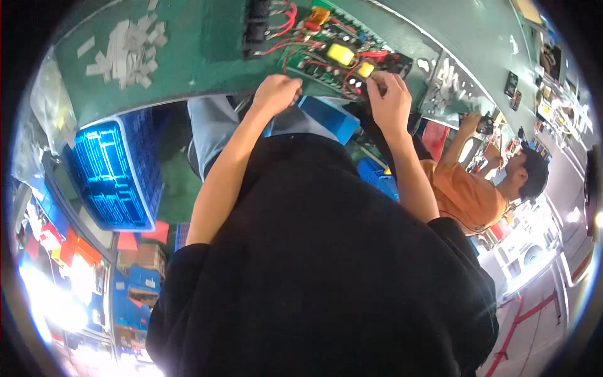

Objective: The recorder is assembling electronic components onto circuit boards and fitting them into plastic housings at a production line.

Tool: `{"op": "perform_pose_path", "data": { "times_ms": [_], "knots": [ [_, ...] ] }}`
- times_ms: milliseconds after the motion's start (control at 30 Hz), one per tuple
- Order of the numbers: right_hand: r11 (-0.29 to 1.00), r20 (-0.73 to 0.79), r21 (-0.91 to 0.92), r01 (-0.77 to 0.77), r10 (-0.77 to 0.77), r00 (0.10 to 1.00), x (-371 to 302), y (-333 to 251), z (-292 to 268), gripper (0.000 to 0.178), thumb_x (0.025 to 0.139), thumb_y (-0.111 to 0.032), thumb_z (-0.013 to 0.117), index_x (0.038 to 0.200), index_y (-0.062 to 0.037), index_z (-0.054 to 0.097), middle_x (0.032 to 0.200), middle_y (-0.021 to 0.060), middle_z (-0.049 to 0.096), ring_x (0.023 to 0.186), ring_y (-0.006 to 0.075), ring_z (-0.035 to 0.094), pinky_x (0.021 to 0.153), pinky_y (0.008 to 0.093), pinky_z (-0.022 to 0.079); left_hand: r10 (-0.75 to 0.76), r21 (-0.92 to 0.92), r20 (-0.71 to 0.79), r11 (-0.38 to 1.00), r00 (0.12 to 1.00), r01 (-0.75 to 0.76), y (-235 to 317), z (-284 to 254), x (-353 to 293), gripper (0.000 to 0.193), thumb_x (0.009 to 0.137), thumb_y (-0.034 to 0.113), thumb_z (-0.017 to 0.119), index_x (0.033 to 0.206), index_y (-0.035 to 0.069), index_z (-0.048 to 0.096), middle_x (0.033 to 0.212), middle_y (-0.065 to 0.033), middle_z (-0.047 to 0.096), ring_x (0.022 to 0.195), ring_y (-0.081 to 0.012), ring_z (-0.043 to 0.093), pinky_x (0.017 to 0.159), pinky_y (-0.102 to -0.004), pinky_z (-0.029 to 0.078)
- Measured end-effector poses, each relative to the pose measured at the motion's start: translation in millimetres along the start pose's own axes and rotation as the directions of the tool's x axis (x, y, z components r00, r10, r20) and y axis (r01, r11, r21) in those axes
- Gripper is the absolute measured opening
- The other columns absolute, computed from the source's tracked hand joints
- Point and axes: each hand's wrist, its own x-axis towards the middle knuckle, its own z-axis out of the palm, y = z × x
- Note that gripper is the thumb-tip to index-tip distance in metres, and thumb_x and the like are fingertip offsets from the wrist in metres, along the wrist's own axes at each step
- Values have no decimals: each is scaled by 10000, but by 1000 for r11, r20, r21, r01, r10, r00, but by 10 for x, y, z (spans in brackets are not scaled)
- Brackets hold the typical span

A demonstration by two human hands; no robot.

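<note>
green circuit board [353,55] | populated: yellow blocks [340,54], red wires [289,45] | component side up | on green bench [195,44]

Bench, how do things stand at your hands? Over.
Right hand at the circuit board. Left hand nearby, grip unclear. Red wires loop between board and black blocks.

The circuit board [333,48] is green, its wires [294,43] red.

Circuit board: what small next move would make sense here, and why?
Perhaps bring the left hand onto the circuit board to steady it: the right hand is at its near edge, while the left appears apart from it.
</note>
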Motion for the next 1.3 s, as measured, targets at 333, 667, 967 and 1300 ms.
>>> {"op": "perform_pose_path", "data": {
  "times_ms": [333,667,967,1300],
  "knots": [
    [894,95,-102,437,-428,899,397,489,165,268,810,-69,637,1075,-100,663,1072,72,619,970,290,611,858,389,502,630,648,-192,657,752,-385,491,445,-197,204,850,261,634,875,58,644,797,-123,675,787,-311,662,674,-403,500],
    [794,130,235,560,-597,792,617,630,280,141,851,-156,632,956,-66,658,978,93,610,809,304,625,723,407,522,774,875,-112,375,624,-307,457,658,-197,203,893,221,545,951,45,628,994,-150,580,885,-370,612,781,-478,497],
    [870,291,401,287,-418,861,641,580,44,248,808,-239,615,964,-73,713,891,137,693,831,314,653,756,391,511,681,736,7,492,732,-465,617,842,-176,387,895,384,592,987,12,640,960,-200,653,922,-391,624,789,-445,490],
    [872,15,458,171,-201,980,338,517,68,341,809,-165,651,1141,-88,638,1070,142,617,850,310,640,793,399,514,811,921,61,179,582,-346,719,811,197,230,935,255,530,960,42,613,868,-160,660,778,-391,646,692,-478,499]
  ]
}}
